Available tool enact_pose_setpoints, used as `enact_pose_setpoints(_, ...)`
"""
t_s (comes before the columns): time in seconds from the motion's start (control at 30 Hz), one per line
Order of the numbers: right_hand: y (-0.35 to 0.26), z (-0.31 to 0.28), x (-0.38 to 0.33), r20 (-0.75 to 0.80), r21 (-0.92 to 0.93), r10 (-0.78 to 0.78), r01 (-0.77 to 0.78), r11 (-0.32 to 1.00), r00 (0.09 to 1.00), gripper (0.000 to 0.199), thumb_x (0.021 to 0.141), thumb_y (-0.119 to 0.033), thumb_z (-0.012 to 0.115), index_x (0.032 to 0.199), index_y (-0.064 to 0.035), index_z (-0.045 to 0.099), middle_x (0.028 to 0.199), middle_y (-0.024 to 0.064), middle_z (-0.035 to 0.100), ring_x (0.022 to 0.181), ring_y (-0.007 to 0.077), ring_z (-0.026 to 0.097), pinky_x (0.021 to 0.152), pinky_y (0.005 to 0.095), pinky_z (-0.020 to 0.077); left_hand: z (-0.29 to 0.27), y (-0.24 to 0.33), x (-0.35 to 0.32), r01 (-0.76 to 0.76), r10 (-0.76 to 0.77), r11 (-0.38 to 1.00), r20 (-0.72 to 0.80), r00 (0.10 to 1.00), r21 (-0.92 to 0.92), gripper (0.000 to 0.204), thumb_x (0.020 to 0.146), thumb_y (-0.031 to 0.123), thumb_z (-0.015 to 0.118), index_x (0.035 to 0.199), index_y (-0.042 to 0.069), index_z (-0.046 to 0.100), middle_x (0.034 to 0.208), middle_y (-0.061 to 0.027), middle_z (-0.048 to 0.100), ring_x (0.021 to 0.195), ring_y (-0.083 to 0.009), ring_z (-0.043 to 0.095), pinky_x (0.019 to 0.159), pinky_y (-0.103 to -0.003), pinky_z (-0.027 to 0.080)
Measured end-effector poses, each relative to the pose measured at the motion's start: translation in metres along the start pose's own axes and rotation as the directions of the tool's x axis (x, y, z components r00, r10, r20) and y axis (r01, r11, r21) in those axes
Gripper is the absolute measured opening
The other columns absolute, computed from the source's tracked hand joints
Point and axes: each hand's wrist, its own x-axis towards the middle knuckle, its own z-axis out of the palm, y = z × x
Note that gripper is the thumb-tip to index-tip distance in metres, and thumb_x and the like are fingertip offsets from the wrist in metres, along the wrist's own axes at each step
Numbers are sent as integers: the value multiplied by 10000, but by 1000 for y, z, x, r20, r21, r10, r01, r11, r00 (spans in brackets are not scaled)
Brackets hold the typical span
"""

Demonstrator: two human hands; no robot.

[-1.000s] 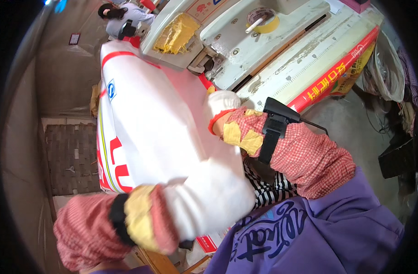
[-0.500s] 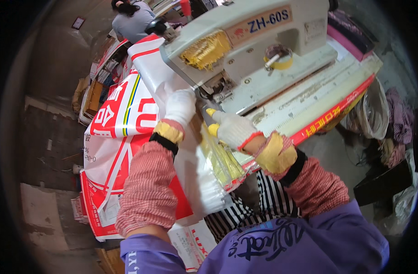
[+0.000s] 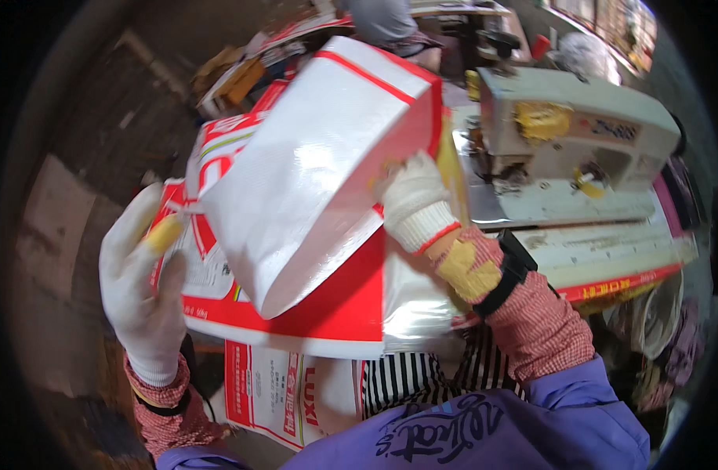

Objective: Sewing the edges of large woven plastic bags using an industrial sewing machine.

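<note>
A white and red woven plastic bag (image 3: 296, 164) rises in front of me, one flap folded over so its plain white side shows and its lower edge curves. My right hand (image 3: 416, 202), in a white knit glove with a taped fingertip, is closed on the bag's right side; some fingers are hidden. On the left, my gloved left hand (image 3: 139, 286) is open, thumb apart from the fingers, beside the bag's left corner. Below lies another red and white printed bag (image 3: 335, 301). Clear plastic liners (image 3: 426, 309) stick out beneath my right wrist.
A grey-white sewing machine (image 3: 578, 149) stands at the right on a worn table (image 3: 610, 262). A seated person (image 3: 382, 23) is at the far side. Cardboard boxes (image 3: 237, 82) sit at the far left; a clear plastic sack (image 3: 649, 313) hangs by the table's right end.
Both hands have left the machine's needle area. My left hand swung left and opened; my right now grips the bag, whose flap has been raised. The view has turned left, so the machine appears farther right.
</note>
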Motion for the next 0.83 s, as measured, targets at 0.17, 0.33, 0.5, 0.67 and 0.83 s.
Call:
enact_pose_setpoints(0.17, -82, -86, -44, 690, 692, -423, -365, 623, 587, 301, 787, -375, 564, 883, -101, 643, 653, 97, 606, 473, 241, 574, 435, 375, 471, -2, -10, -131, 718, -834, 490, -25, 552, -495, 247, 929, 160, 451, 1081, -18, 531, 972, -67, 586, 828, -125, 563, 783, -252, 442)
enact_pose_setpoints(0.33, -107, -34, -107, 249, 812, -601, 175, 557, 759, 430, 778, -476, 569, 1027, -125, 583, 634, 141, 596, 593, 324, 598, 547, 393, 480, 37, 8, -194, 650, -746, -153, 519, 418, -744, 740, 856, 633, 333, 1241, 4, 405, 1119, -99, 549, 896, -161, 589, 781, -291, 465)
enact_pose_setpoints(0.5, -113, -37, -129, 351, 860, -679, 65, 506, 645, 487, 782, -331, 608, 1123, 7, 524, 971, 225, 590, 896, 323, 595, 731, 368, 477, 64, 2, -197, 608, -741, -299, 580, 337, -735, 520, 930, 407, 394, 1162, -53, 466, 1036, -131, 587, 911, -181, 604, 775, -304, 511)
enact_pose_setpoints(0.67, -31, 14, -171, 388, 768, -332, -501, -398, 860, 652, 824, -438, 574, 1294, -34, 369, 1229, 140, 488, 1122, 269, 496, 893, 396, 449, 45, -19, -239, 665, -768, -119, 493, 409, -737, 331, 914, 221, 437, 1055, -57, 548, 952, -100, 618, 848, -155, 596, 760, -272, 471)
enact_pose_setpoints(0.83, 15, 9, -183, 406, 572, -44, -291, -767, 913, 862, 785, -638, 462, 1359, -29, 255, 1352, 182, 362, 1224, 320, 402, 957, 465, 412, -22, 4, -317, 729, -845, -40, 412, 340, -683, 467, 904, 305, 455, 1202, -54, 468, 1106, -137, 580, 1003, -189, 561, 891, -302, 425)
